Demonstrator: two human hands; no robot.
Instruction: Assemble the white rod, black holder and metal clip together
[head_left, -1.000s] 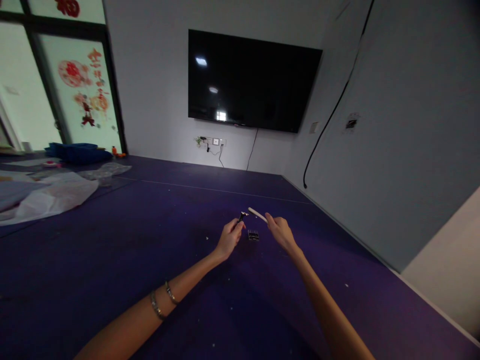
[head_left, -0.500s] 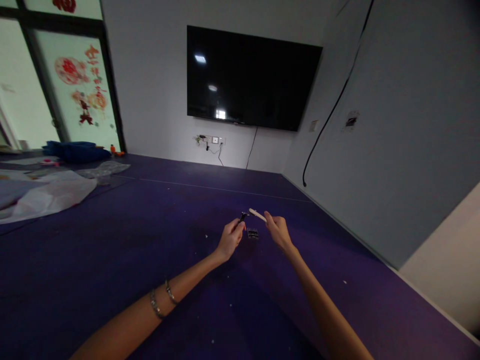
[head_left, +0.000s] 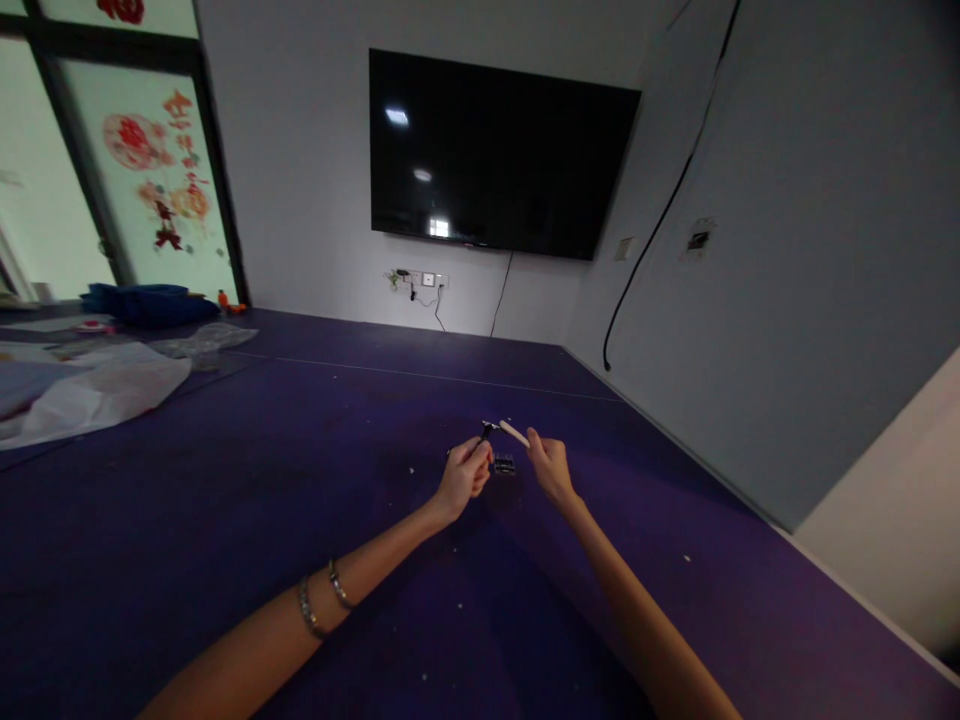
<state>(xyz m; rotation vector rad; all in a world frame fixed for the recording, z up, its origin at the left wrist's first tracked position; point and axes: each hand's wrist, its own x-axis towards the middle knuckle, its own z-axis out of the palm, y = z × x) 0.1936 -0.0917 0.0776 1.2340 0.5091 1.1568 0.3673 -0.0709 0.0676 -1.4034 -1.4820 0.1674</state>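
My left hand [head_left: 466,477] is closed around the black handle of a razor [head_left: 487,430], whose small T-shaped head points up and away from me. My right hand [head_left: 551,466] grips a pale, slim stick with a rounded end [head_left: 514,433]. The stick's tip is right at the razor's head; whether they touch I cannot tell. Below them, between the two hands, a small clear case with dark pieces in it [head_left: 504,465] lies on the purple floor [head_left: 337,450].
White plastic sheeting [head_left: 112,395] and a dark blue bundle [head_left: 146,304] lie at the far left. A black cable [head_left: 660,225] hangs down the right wall. A large television [head_left: 502,150] is mounted on the wall ahead. Small white specks dot the floor.
The stick's tip has come slightly lower, nearer the razor's head. An orange-red bit seen beside my left fingers no longer shows. The view has shifted slightly.
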